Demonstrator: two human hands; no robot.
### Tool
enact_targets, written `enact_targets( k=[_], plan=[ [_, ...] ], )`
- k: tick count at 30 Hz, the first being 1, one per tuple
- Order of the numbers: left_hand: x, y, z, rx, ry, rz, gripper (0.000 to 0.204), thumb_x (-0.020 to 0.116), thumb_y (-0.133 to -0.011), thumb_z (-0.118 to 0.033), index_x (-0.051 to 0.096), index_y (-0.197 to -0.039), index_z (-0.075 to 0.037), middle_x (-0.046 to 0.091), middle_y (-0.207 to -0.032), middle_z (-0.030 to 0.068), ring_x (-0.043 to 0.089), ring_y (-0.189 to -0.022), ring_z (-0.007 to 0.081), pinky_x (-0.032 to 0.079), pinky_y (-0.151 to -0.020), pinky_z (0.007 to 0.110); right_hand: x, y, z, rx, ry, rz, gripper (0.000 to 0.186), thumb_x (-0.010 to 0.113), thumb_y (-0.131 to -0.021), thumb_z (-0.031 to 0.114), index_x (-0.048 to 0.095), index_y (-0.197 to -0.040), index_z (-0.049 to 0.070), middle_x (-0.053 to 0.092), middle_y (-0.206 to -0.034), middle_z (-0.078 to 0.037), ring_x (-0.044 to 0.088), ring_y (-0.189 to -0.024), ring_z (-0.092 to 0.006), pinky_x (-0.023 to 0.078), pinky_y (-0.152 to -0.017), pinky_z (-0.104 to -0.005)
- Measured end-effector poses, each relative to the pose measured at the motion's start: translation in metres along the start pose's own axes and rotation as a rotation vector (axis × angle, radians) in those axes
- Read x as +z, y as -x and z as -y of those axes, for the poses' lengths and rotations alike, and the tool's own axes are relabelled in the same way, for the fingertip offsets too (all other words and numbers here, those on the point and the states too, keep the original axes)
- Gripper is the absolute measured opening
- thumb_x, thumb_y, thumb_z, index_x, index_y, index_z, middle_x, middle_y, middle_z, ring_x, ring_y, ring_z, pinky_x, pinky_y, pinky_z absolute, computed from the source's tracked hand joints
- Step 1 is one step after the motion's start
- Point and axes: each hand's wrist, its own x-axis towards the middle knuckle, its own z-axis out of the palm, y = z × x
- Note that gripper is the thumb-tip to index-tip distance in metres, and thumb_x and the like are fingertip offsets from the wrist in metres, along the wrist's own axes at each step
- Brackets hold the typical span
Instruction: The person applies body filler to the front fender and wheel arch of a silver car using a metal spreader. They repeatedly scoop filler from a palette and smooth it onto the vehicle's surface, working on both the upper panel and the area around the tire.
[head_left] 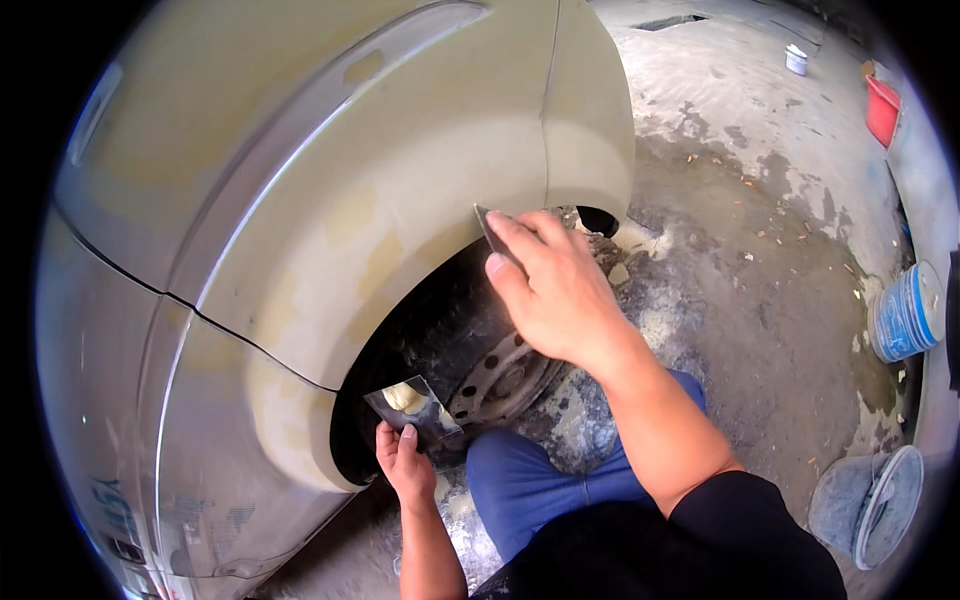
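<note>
My right hand [555, 285] grips a thin flat filler spreader [488, 228] between thumb and fingers. The spreader's edge meets the lip of the wheel arch on the car's body panel [400, 170], which has patches of yellowish filler on a dull beige surface. Lower down, my left hand [405, 465] pinches a dark square mixing plate [432, 418] by its lower edge. A lump of cream-coloured body filler [403, 397] sits on that plate. Behind the plate, inside the dark arch, the wheel [500, 378] shows its steel rim.
On the right stand a blue and white bucket [905, 312] and a grey bucket [868, 507]. A small white tub [796, 60] and a red container [881, 110] are farther back. Debris and wet patches mark the concrete floor [740, 270]. My knees are close below the wheel.
</note>
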Motion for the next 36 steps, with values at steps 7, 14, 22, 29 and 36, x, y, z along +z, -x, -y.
enact_targets(
  k=[7, 14, 22, 29, 36],
  plan=[
    [0.009, -0.003, 0.003, 0.008, 0.015, 0.015, 0.029, 0.053, -0.088, -0.001, 0.054, -0.117, 0.003, 0.062, -0.109, 0.0059, 0.055, -0.099, 0.0116, 0.040, -0.094, 0.026, 0.030, 0.031, 0.033, -0.145, 0.040, 0.079, 0.045, 0.057, -0.089, 0.022, 0.049, -0.132, 0.009, 0.046, -0.124, -0.013, 0.048, -0.096, -0.0357, 0.052, -0.072, -0.0460],
    [0.011, 0.006, -0.013, 0.040, 0.053, -0.001, 0.030, 0.051, -0.089, 0.000, 0.052, -0.119, 0.003, 0.061, -0.114, 0.0081, 0.056, -0.105, 0.0140, 0.040, -0.097, 0.030, 0.007, 0.011, -0.015, -0.008, -0.023, -0.062, 0.041, 0.055, -0.091, 0.020, 0.053, -0.129, 0.007, 0.053, -0.120, -0.016, 0.051, -0.096, -0.0401, 0.047, -0.086, -0.0478],
    [0.065, 0.014, -0.045, 0.112, 0.124, 0.025, 0.033, 0.047, -0.095, -0.001, 0.045, -0.127, -0.001, 0.059, -0.120, 0.0105, 0.057, -0.110, 0.0189, 0.044, -0.100, 0.036, 0.020, 0.037, 0.009, -0.181, -0.148, 0.096, 0.043, 0.057, -0.089, 0.019, 0.054, -0.130, 0.009, 0.048, -0.126, -0.013, 0.048, -0.104, -0.0359, 0.047, -0.089, -0.0448],
    [0.124, 0.015, -0.075, 0.056, 0.348, 0.097, 0.033, 0.046, -0.096, -0.001, 0.042, -0.129, -0.002, 0.057, -0.122, 0.0124, 0.057, -0.114, 0.0212, 0.045, -0.100, 0.038, -0.021, 0.087, -0.020, -0.299, -1.002, 0.490, 0.038, 0.062, -0.091, 0.017, 0.061, -0.127, 0.005, 0.051, -0.130, -0.013, 0.050, -0.120, -0.0279, 0.039, -0.102, -0.0382],
    [0.126, 0.011, -0.072, 0.156, 0.174, -0.002, 0.033, 0.051, -0.095, -0.003, 0.044, -0.127, 0.000, 0.058, -0.121, 0.0108, 0.056, -0.113, 0.0187, 0.042, -0.101, 0.036, -0.029, 0.083, -0.039, -0.279, -0.261, 0.148, 0.033, 0.067, -0.081, 0.012, 0.067, -0.113, 0.004, 0.057, -0.118, -0.012, 0.051, -0.106, -0.0350, 0.044, -0.093, -0.0431]
  ],
)
